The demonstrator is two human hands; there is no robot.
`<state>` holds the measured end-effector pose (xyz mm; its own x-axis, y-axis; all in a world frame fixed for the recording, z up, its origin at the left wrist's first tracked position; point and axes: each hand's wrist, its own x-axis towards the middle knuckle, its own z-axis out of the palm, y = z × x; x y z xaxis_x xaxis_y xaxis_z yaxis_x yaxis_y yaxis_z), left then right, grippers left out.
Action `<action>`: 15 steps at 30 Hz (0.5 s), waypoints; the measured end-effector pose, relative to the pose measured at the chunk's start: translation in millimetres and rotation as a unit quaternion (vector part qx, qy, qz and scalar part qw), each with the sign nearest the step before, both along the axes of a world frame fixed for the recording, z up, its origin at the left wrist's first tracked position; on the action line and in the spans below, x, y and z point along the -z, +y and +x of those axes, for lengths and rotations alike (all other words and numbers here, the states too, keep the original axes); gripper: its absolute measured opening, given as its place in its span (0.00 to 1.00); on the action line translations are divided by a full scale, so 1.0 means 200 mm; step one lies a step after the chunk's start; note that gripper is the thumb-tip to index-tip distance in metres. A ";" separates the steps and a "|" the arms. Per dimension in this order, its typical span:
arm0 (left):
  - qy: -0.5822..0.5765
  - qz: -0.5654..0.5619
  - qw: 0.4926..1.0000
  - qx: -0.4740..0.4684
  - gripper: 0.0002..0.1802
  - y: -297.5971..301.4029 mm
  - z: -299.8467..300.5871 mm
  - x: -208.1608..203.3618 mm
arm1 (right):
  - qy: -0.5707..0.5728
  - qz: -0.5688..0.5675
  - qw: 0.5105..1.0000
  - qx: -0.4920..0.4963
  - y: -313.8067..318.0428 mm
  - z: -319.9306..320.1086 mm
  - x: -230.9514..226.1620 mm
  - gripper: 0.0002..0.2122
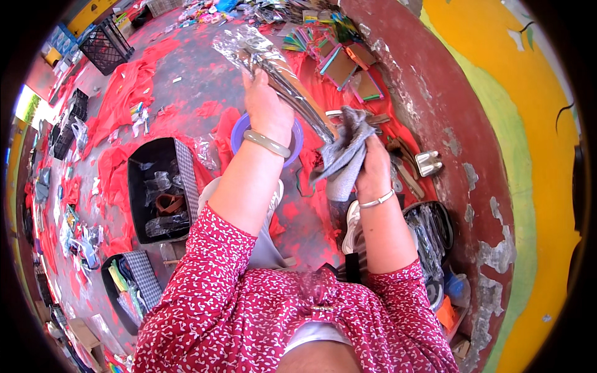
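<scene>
My left hand (266, 104) is closed around the upper part of a long, narrow package (289, 81) in shiny clear plastic, with brown and dark strips showing. It slants from upper left to lower right, and loose crinkled film sticks out at its top end. A grey cloth (346, 152) is bunched in my right hand (373, 169), close by the package's lower end; whether it presses on the package I cannot tell. Some of my right fingers are hidden behind the cloth. Beneath the package, a purple basin (297, 148) stands on the floor, partly covered by my left forearm.
On my left are a black box (138, 180) holding plastic-wrapped items and a smaller checked box (148, 280). Strap-like pieces (407, 163) lie beside the peeling red wall (466, 143) on my right. Notebook-like items (341, 67) are piled ahead; a black crate (107, 48) sits far left.
</scene>
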<state>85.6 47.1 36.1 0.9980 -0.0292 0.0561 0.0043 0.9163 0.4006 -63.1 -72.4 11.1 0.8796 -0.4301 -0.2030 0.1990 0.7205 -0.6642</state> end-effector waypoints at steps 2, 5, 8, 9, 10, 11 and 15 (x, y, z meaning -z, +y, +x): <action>-0.007 0.006 1.000 -0.029 0.17 0.04 0.04 0.00 | -0.032 -0.003 0.999 -0.008 -0.06 -0.01 0.03 0.18; -0.008 0.015 0.999 -0.034 0.18 0.07 0.02 -0.03 | -0.063 -0.041 0.997 0.004 0.00 -0.04 -0.08 0.16; 0.035 0.047 0.997 -0.047 0.17 0.03 -0.04 -0.06 | -0.115 -0.298 0.947 -0.031 0.11 -0.05 -0.04 0.20; 0.053 0.051 0.996 -0.049 0.17 0.02 -0.06 -0.06 | -0.108 -0.431 0.896 -0.004 0.15 -0.04 -0.02 0.23; 0.070 0.043 0.996 -0.038 0.15 0.00 -0.07 -0.04 | -0.068 -0.578 0.813 0.024 0.16 -0.04 -0.01 0.26; 0.028 0.051 0.998 -0.029 0.15 0.00 -0.06 -0.01 | -0.023 -0.704 0.707 0.065 0.17 -0.04 -0.02 0.29; -0.034 0.018 0.999 0.023 0.19 -0.05 -0.04 0.06 | -0.049 -0.406 0.910 0.074 0.13 -0.01 0.00 0.18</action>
